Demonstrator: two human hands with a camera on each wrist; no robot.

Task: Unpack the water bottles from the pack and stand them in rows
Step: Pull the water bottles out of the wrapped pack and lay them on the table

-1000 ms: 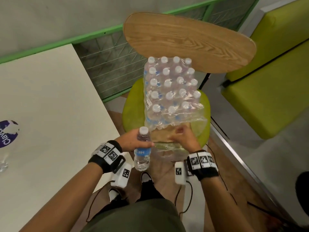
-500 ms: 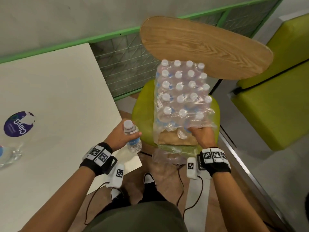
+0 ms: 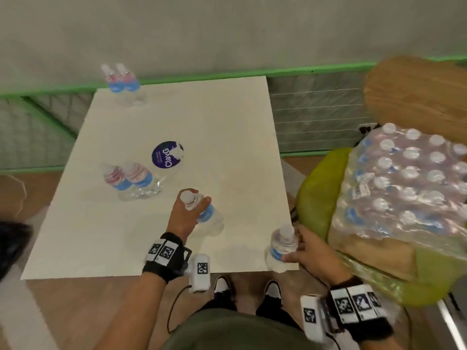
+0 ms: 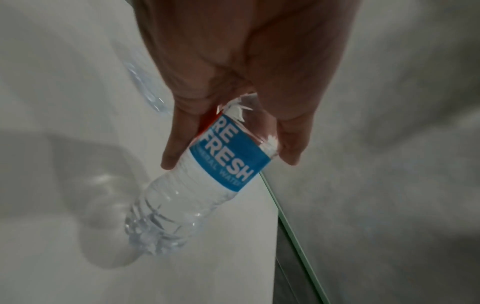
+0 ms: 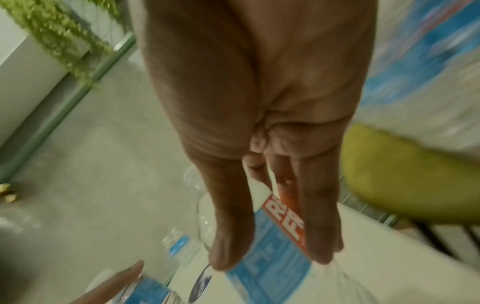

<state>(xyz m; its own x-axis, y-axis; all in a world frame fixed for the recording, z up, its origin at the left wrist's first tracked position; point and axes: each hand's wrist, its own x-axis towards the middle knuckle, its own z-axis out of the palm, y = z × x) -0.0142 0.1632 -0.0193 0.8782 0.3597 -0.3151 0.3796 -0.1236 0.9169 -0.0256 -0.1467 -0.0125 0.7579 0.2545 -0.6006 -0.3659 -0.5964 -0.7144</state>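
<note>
A white table (image 3: 214,117) carries two pairs of standing bottles (image 3: 131,178), one pair mid-table, one at the far edge. The pack (image 3: 404,183) sits on a green chair (image 3: 313,198) just right. Left hand (image 3: 183,215) grips one bottle (image 3: 209,218) over the table; right hand (image 3: 310,253) grips another bottle (image 3: 281,248) at the near corner.

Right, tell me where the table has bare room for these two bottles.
Bare room: the white table between the far bottle pair and the purple sticker, and its near left corner. Crowded: beside the middle pair and the near right corner, where both hands hold bottles.
</note>
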